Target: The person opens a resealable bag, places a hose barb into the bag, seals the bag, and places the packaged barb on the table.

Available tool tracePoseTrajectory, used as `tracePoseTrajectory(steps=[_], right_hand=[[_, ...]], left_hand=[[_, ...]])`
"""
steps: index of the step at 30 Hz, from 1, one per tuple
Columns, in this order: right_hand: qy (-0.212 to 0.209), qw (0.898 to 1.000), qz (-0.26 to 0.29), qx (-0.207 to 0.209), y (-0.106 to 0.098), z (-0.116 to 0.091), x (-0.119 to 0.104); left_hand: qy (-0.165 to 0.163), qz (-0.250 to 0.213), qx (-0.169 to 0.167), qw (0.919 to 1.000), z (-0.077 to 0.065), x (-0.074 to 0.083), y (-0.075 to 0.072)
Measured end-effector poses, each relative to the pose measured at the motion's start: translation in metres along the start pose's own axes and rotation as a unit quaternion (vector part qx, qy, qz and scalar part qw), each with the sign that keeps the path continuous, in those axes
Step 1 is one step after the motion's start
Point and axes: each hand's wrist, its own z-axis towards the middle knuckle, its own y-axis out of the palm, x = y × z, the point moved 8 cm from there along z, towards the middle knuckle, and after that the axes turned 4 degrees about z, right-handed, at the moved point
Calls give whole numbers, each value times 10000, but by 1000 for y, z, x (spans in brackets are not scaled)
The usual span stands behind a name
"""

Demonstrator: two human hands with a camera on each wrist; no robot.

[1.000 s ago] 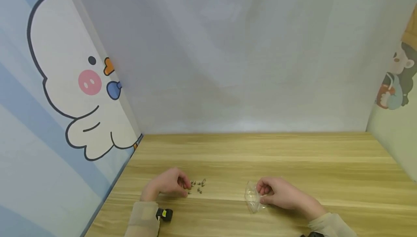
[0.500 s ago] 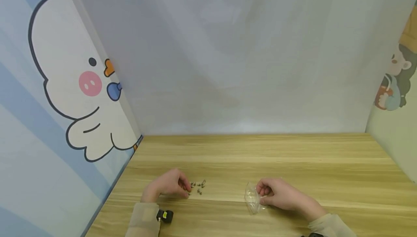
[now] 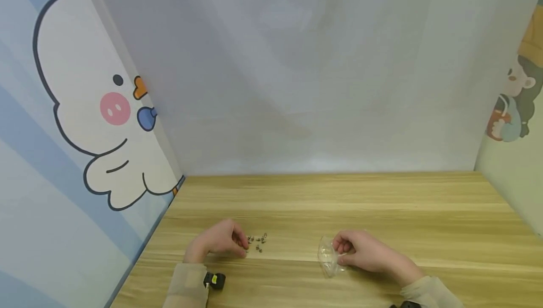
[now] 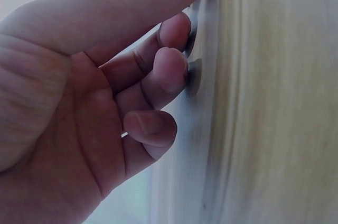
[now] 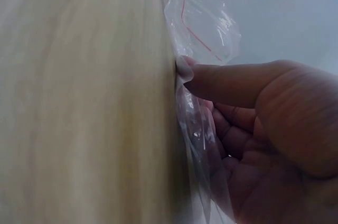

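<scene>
Several small metal pieces [image 3: 263,240] lie loosely clustered on the wood-grained worktop [image 3: 322,214], in the lower middle of the head view, just left of centre. Touching or just beside the cluster's left edge is the left grip [image 3: 218,238], fingers bent down; whether it pinches a piece cannot be told. In the left wrist view its thumb [image 4: 132,2] crosses the upper left, with bent fingers below. At lower right of centre, the right grip [image 3: 366,250] pinches a clear plastic bag [image 3: 327,257] between thumb and fingers; the right wrist view shows a red line [image 5: 200,40] along the bag. A white cartoon figure [image 3: 80,63] fills the upper left, beside a pale grey backdrop [image 3: 322,77].
</scene>
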Motion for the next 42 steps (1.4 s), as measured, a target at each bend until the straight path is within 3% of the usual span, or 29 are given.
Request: tracePoseTrajectory(steps=[15,21,28,36,42], right_hand=[[13,10000,-9,-2,0,-1,-2],[-7,10000,11,-1,0,0,-2],[1,10000,-21,10,0,-1,-2],[4,9999,-101,-8,-1,-2,-2],[52,9998,-185,-22,-2,-2,-2]], left_hand=[[226,65,-64,9997,-2,5,0],[265,178,-21,9995,-5,13,-1],[596,-4,-43,9982,7,36,9],[1064,-159,-209,9940,34,79,39],[1202,-61,-60,9927,58,112,60]])
